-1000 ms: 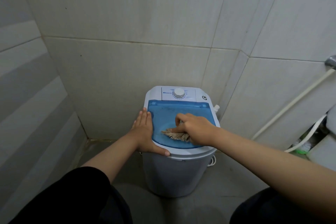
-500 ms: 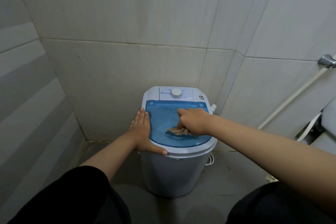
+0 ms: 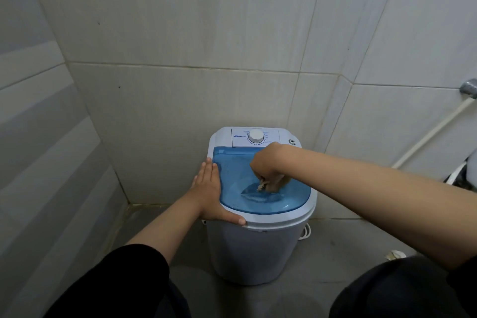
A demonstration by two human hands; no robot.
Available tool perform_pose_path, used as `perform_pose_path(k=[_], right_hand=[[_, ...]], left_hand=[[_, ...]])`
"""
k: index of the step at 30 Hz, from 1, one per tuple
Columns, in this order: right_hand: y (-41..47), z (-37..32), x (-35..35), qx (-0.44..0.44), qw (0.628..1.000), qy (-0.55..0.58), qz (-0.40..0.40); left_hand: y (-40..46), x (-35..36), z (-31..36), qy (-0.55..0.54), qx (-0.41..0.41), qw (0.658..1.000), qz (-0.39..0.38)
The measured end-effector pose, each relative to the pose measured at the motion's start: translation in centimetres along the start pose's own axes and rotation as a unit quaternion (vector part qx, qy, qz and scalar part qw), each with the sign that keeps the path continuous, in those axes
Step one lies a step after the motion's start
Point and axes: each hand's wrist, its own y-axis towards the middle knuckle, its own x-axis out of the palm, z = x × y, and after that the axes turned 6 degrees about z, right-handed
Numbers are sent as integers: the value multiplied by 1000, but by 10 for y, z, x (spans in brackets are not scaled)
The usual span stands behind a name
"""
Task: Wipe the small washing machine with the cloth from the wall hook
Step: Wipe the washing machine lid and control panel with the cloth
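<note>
Mid-wipe: the right hand [image 3: 268,162], fingers bunched around the cloth [image 3: 265,184], scrubs the blue lid [image 3: 232,175], left hand [image 3: 210,191] spread flat bracing the washing machine [image 3: 253,253], whose sides seemingly remain undone.

Tiled walls [image 3: 180,33]; white hose [image 3: 436,129] at right; grey floor [image 3: 335,248].

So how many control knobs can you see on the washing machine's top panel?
1: the white dial sits mid-panel behind the blue lid. A small round fitting lies at its right; the right hand may hide more.
</note>
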Motion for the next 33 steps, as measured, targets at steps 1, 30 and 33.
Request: perform_pose_path(k=[1,30,33], right_hand=[[-1,3,-3,8,1000,1,5],[-47,-43,98,185,923,218,257],[-46,-67,84,252,907,239,236]], left_hand=[[1,0,0,1,0,1000,0],[-1,0,1,9,-1,1000,-2],[-2,-2,3,3,-4,1000,-7]])
